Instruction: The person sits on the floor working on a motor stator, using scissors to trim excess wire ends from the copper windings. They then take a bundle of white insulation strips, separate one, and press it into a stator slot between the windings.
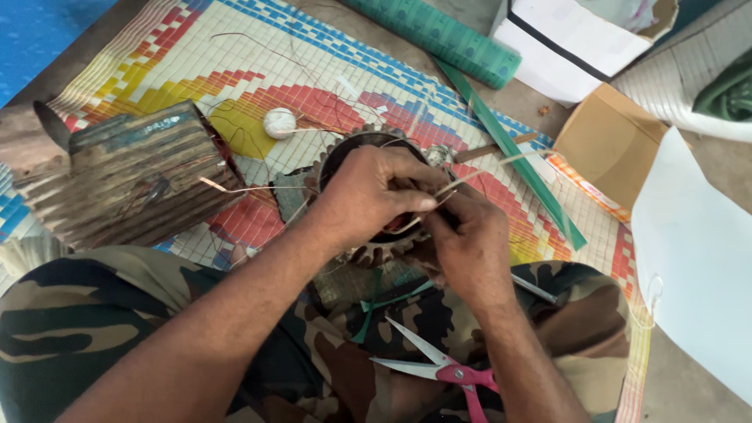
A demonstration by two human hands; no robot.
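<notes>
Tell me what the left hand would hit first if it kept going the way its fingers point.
The left hand points right, toward the right hand, pinching thin wire over the toothed motor stator. Going straight on, it would probably meet the right hand's fingers first; they already look nearly touching, though depth is unclear.

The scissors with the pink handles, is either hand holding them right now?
No. The scissors lie open on the person's lap, while the left hand and right hand work thin wire at the toothed metal ring.

rough wooden block [133, 176] (woven mat [258, 63])
</notes>
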